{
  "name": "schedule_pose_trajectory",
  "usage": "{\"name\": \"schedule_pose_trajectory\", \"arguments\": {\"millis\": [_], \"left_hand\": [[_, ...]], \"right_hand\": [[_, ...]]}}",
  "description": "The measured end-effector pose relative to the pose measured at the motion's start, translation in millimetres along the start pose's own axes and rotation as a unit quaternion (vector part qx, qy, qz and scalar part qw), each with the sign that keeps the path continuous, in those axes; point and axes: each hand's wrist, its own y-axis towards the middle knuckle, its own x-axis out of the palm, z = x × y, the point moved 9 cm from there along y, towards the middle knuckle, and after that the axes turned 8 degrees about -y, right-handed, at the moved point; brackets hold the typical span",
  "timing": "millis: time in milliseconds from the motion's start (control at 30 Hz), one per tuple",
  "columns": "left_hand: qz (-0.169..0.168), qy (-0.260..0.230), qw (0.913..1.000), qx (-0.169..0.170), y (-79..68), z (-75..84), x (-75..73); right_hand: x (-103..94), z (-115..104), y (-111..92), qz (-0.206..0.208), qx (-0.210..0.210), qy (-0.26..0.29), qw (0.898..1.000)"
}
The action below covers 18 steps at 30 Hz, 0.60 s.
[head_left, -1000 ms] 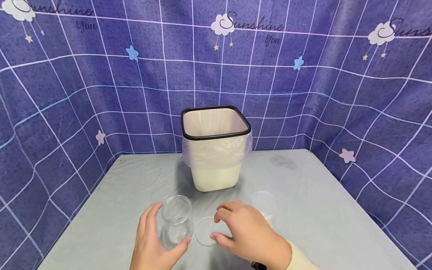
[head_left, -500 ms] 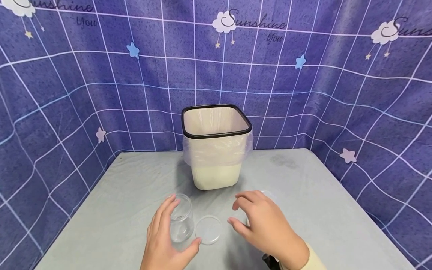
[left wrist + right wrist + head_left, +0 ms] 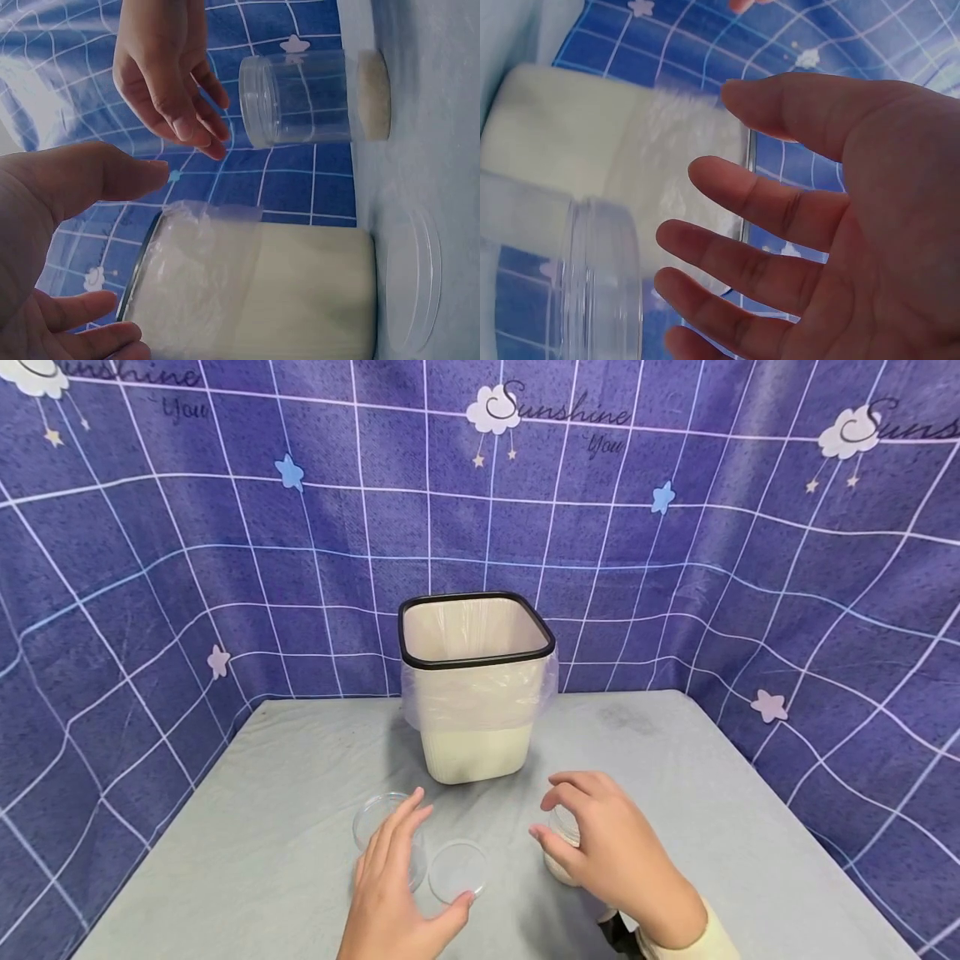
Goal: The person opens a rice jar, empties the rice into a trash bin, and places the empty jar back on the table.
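Backdrop: in the head view, blue-purple cloth with light grid lines, clouds and stars covers the far, left and right sides.
Worktop: grey covered worktop lies between these sides.
Bin: cream bin stands upright at the far middle, with a black rim and a thin translucent liner folded over the outside.
Left jar: clear left jar stands on the near left of the worktop, partly hidden by the left hand.
Left hand: its fingers are stretched and spread, with the thumb well apart from them; whether they touch the left jar, I cannot tell.
Lid: clear round lid lies flat between the two jars, just beside the left one.
Right jar: clear right jar stands on the near right, partly behind the right hand.
Sleeve: cream sleeve covers the right forearm.
Left wrist view: the left hand shows its thumb and loosely bent fingers, gripping nothing. Right jar is upright with a pale layer at the bottom; the right hand is near its mouth, apart from it.
Right wrist view: the right hand's fingers are relaxed and separated, gripping nothing, just beside the collar of a clear jar. Bin is farther behind.
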Motion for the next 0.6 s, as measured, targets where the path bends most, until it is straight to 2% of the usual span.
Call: {"name": "schedule_pose_trajectory", "arguments": {"millis": [267,600], "left_hand": [[-0.028,-0.019,0.9993,0.013,-1.4,1.5,16.9],[-0.061,-0.023,0.9979,0.008,-0.8,6.7,37.4]], "right_hand": [[-2.4,16.8,-1.6,0.003,0.025,0.01,1.0],[-7.3,30.6,-4.0,0.011,0.043,0.031,0.999]]}}
